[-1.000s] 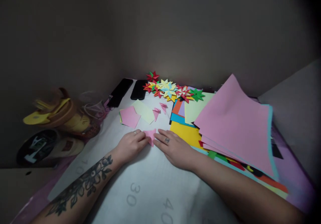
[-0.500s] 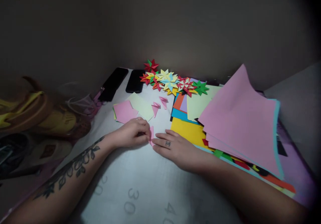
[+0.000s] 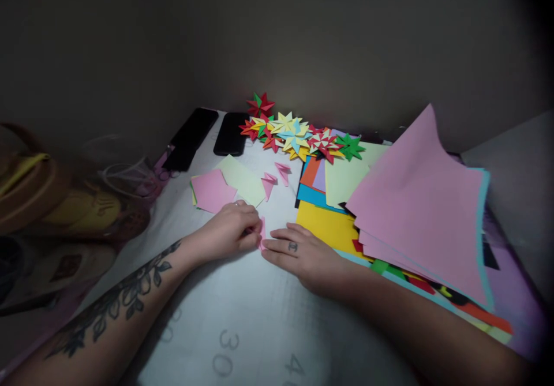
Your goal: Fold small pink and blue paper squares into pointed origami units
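A small folded piece of pink paper [image 3: 262, 227] lies on the white mat between my two hands. My left hand [image 3: 234, 230] is closed, its thumb and fingers pinching the left side of that piece and hiding part of it. Flat on the table, my right hand [image 3: 307, 256] has its fingers stretched out, the tips against the piece's lower right edge. Just beyond them are two finished-looking pink folded points [image 3: 269, 185], lying apart. To the left of those rest pink paper squares [image 3: 212, 191] and a pale green sheet [image 3: 242, 179].
Several folded paper stars [image 3: 294, 135] sit at the back. Big pink sheets [image 3: 419, 213] top a stack of coloured paper at right, with yellow paper [image 3: 324, 224] beside it. Two dark phones [image 3: 231, 134] lie back left. Cups and a brown-yellow object [image 3: 86, 201] stand far left.
The view has shifted slightly. Both hands stay almost in place at the small pink piece, with the left thumb slightly nearer its lower end.
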{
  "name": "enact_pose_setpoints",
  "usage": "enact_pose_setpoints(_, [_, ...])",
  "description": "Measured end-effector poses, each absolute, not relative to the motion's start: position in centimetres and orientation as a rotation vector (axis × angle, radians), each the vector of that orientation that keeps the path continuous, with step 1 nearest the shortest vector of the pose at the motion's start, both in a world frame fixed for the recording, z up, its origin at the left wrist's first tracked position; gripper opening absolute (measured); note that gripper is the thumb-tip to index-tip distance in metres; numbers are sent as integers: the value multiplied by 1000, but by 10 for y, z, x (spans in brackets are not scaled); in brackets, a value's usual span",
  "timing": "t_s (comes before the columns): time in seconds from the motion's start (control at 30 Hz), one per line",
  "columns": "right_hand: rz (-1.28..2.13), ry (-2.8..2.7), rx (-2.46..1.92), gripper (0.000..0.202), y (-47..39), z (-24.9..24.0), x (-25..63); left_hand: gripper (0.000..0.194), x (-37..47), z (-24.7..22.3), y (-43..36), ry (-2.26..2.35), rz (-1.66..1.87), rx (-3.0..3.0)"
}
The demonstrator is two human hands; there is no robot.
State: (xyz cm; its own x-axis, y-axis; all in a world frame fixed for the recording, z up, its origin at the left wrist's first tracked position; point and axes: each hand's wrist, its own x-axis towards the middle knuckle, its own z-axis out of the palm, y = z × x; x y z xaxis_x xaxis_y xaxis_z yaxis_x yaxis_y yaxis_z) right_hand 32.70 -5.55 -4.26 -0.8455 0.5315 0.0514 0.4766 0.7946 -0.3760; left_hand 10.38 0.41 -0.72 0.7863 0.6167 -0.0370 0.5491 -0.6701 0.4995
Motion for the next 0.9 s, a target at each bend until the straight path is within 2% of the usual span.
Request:
enact_pose_setpoints(0.33, [593,-2849,-841,53,-54,-39,326,13,107,-7,3,895,182,2498])
enact_pose_setpoints(0.9, [618,-2864,-825,48,-51,-31,326,12,108,-9,5,919,225,2457])
